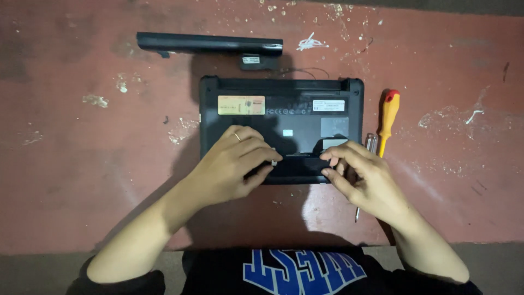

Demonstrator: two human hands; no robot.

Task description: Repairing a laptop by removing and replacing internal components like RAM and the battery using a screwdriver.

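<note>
- My left hand [232,164] is down on the near half of the black laptop [281,128], which lies upside down on the red, paint-flecked floor [82,180].
- Fingers of that hand are curled in, and pinched at their tips is a tiny pale bit [274,162]; too small for me to say what it is.
- My right hand [363,177] sits at the laptop's near right corner, fingertips pressed onto the dark panel [300,164] along the front edge.
- That hand is half closed, fingers bent; whether it truly has hold of the panel or only rests on it, I cannot tell.
- Between the two hands, the panel's edge shows a gap against the base.
- Just right of the laptop lies a screwdriver with an orange handle and red cap [388,117], untouched.
- Beside it a second, clear-handled tool [370,145] runs partly under my right hand.
- Beyond the laptop, apart from it, lies the long black battery bar [210,43].
</note>
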